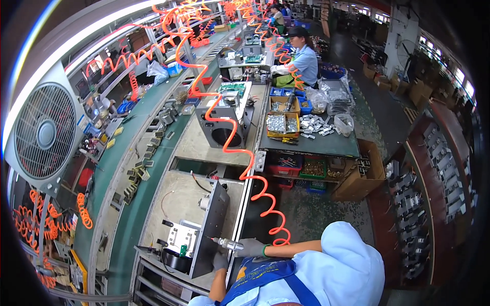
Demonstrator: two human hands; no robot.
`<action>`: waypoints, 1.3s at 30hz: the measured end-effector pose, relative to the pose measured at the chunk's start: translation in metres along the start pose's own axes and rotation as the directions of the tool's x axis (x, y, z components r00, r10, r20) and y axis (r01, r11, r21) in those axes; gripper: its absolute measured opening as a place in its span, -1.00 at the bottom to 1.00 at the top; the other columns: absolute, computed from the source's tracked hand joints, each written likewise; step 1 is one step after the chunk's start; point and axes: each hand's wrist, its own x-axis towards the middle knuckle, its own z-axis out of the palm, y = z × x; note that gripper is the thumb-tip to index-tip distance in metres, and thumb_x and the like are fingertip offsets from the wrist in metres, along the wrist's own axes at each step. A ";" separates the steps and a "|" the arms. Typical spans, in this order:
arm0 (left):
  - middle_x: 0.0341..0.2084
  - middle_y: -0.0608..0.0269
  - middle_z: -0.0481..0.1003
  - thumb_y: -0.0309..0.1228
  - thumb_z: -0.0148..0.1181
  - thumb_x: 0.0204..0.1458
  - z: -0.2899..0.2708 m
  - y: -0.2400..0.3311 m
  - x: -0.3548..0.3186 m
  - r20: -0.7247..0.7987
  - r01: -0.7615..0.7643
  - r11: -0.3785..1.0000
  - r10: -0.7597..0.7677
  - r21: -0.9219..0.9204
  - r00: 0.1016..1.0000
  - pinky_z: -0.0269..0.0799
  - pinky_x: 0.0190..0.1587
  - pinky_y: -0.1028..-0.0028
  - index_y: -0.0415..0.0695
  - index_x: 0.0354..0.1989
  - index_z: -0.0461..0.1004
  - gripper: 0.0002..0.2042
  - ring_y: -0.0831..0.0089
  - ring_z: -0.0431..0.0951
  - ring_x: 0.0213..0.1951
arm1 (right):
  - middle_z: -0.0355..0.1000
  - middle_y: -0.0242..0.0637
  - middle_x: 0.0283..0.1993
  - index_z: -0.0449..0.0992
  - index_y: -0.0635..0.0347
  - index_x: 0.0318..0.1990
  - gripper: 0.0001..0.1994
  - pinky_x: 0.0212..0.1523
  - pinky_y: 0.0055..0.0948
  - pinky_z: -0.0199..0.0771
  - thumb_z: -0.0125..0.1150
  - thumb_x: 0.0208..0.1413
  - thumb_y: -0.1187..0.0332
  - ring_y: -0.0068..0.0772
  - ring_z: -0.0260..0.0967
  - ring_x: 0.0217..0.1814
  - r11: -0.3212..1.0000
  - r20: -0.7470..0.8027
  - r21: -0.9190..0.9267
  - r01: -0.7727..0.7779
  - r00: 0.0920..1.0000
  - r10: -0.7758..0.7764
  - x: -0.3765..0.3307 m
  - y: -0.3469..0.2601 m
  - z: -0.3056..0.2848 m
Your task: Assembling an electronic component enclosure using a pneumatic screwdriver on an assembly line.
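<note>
A silver air screwdriver [228, 244] lies in my right hand [251, 248], which wears a grey glove and is closed around its body. The tool's tip points left, at the dark side panel [210, 229] of an open metal chassis [181, 237]. Against the panel's near end rests my left hand [220, 262], also gloved, gripping its edge; some of its fingers are hidden. Inside the chassis are a white plate, a black round part [176, 260] and a ribbed silver part [204, 202]. An orange coiled hose [265, 196] drops to my right forearm.
Farther along the line stands another chassis [224, 125] with a round opening. Right of it, a green-topped table [316, 145] holds boxes of small metal parts. A co-worker [303, 61] sits beyond. A large fan [47, 133] is at left; racks of metal parts [408, 219] stand right.
</note>
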 end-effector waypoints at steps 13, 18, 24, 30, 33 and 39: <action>-0.53 0.20 0.56 -0.53 0.10 0.17 -0.193 0.078 -0.009 -0.448 -0.382 0.801 0.162 -0.461 0.879 0.43 -0.55 0.58 -0.34 -0.19 0.55 -0.85 0.51 0.59 -0.52 | 0.55 -0.09 -0.26 0.54 0.11 -0.21 -0.50 -0.15 -0.21 0.46 0.23 -0.11 -0.13 -0.07 0.52 -0.22 1.000 0.003 -0.013 0.018 1.000 -0.018 0.010 0.014 0.017; -0.62 0.14 0.57 -0.49 0.21 0.02 -0.202 0.058 0.050 -0.076 -0.133 0.863 0.110 -0.487 0.991 0.41 -0.58 0.52 -0.37 -0.37 0.60 -0.84 0.52 0.53 -0.63 | 0.54 -0.07 -0.21 0.51 0.14 -0.20 -0.50 -0.10 -0.21 0.44 0.19 -0.06 -0.13 -0.06 0.51 -0.16 1.000 0.038 -0.017 0.023 0.999 -0.022 0.003 0.005 0.015; -0.69 0.18 0.54 -0.34 0.25 -0.03 -0.211 0.078 0.066 0.177 -0.216 0.947 0.261 -0.240 0.949 0.35 -0.55 0.44 -0.33 -0.44 0.61 -0.76 0.52 0.48 -0.65 | 0.56 -0.09 -0.27 0.57 0.10 -0.20 -0.49 -0.18 -0.20 0.49 0.25 -0.13 -0.13 -0.10 0.55 -0.26 1.000 -0.051 -0.003 0.002 0.999 -0.003 -0.001 0.002 0.014; -0.74 0.30 0.46 -0.45 0.18 0.00 -0.206 0.075 0.078 0.254 -0.216 0.935 0.290 -0.280 0.923 0.28 -0.59 0.45 -0.32 -0.50 0.59 -0.83 0.60 0.38 -0.68 | 0.47 -0.28 -0.55 0.49 0.17 -0.27 -0.53 -0.48 -0.32 0.46 0.30 -0.11 -0.08 -0.37 0.47 -0.60 0.996 -0.059 0.063 -0.065 0.996 0.068 -0.010 -0.013 0.001; -0.71 0.38 0.45 -0.44 0.20 0.04 -0.207 0.074 0.072 0.304 -0.141 0.909 0.273 -0.391 0.913 0.25 -0.59 0.50 -0.32 -0.45 0.60 -0.83 0.64 0.35 -0.66 | 0.48 -0.23 -0.53 0.46 0.17 -0.27 -0.54 -0.49 -0.38 0.43 0.34 -0.10 -0.04 -0.36 0.45 -0.63 0.991 -0.030 0.083 -0.104 0.994 0.107 -0.012 -0.013 0.005; -0.66 0.15 0.53 -0.26 0.17 0.07 -0.206 0.066 0.057 0.258 -0.197 0.958 0.248 -0.209 0.934 0.34 -0.51 0.40 -0.31 -0.32 0.61 -0.70 0.45 0.47 -0.62 | 0.52 -0.08 -0.33 0.48 0.18 -0.21 -0.47 -0.20 -0.18 0.45 0.32 -0.15 -0.10 -0.11 0.53 -0.26 0.994 -0.065 -0.017 -0.104 0.993 0.103 -0.015 -0.012 0.013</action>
